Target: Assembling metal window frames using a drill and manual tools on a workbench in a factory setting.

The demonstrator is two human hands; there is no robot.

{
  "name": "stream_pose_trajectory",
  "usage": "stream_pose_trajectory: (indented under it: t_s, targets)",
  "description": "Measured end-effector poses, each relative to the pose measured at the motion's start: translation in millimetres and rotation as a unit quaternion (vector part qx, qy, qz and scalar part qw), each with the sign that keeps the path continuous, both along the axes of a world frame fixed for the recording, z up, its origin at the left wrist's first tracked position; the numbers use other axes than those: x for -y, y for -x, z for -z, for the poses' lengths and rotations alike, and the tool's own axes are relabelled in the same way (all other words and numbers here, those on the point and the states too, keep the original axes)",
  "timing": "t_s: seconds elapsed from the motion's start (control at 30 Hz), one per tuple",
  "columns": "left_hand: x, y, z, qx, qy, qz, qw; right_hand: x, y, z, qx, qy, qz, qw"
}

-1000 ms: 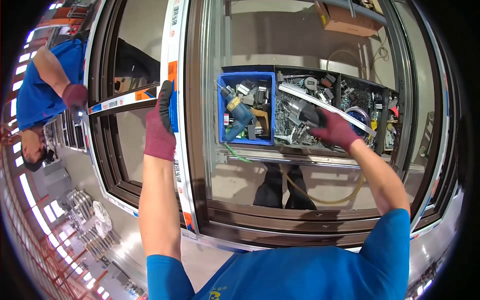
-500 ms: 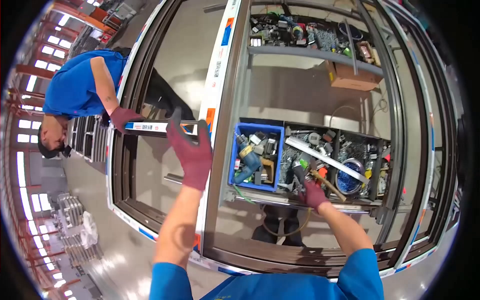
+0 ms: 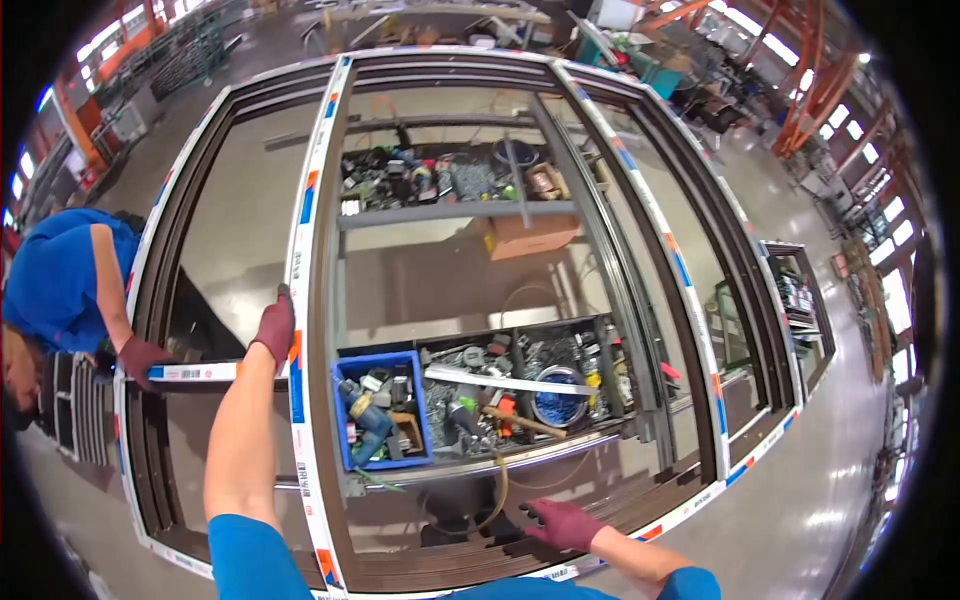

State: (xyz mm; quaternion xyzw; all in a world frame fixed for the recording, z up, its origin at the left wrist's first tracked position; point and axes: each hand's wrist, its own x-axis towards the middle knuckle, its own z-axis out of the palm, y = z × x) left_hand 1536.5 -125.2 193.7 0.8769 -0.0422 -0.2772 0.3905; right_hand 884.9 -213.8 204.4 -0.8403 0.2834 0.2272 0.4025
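Note:
My left hand [image 3: 276,326], in a maroon glove with dark fingertips, is closed on the long white-taped bar [image 3: 305,245] of a large brown window frame. My right hand [image 3: 566,526], gloved the same way, hovers over the frame's near rail [image 3: 450,568] with its fingers apart and nothing in them. Beyond it lies a parts tray [image 3: 590,435] with a wooden-handled hammer [image 3: 525,422], a pale metal strip [image 3: 505,380] and loose hardware. A blue bin [image 3: 428,430] at the tray's left end holds a teal power tool [image 3: 372,428].
At the left, a co-worker in blue [image 3: 65,275] rests a gloved hand [image 3: 143,358] on a short white-taped crossbar [image 3: 205,372]. Another hardware tray [image 3: 450,180] and a cardboard box [image 3: 530,236] sit farther back. A yellowish hose [image 3: 502,490] curves beneath the near tray.
My right hand has come out of the parts tray toward the near rail. My left hand has left the crossbar's end and closed on the long bar. The view has turned right.

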Motion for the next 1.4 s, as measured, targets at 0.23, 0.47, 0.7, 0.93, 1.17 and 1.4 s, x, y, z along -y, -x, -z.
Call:
stream_pose_trajectory:
  t_s: [0.23, 0.47, 0.7, 0.93, 1.17, 1.4]
  targets:
    - [-62, -42, -69, -0.079, 0.115, -0.037, 0.990, -58, 35, -66, 0.077, 0.177, 0.022, 0.981]
    - [-120, 126, -46, -0.011, 0.260, -0.003, 0.965, -60, 21, -71, 0.186, 0.148, -0.001, 0.971]
    - [-170, 319, -25, 0.305, 0.142, 0.147, 0.930, 52, -47, -163, 0.424, 0.415, -0.099, 0.799]
    - [-143, 476, -168, 0.389, -0.092, 0.322, 0.858, 199, 86, -274, 0.332, 0.665, -0.208, 0.636]
    - [-138, 502, -118, 0.575, 0.002, 0.342, 0.743, 302, 340, -273, 0.189, 0.670, -0.085, 0.713]
    - [-117, 454, -160, 0.668, -0.033, 0.337, 0.662, 372, 584, -219, 0.103, 0.631, 0.030, 0.768]
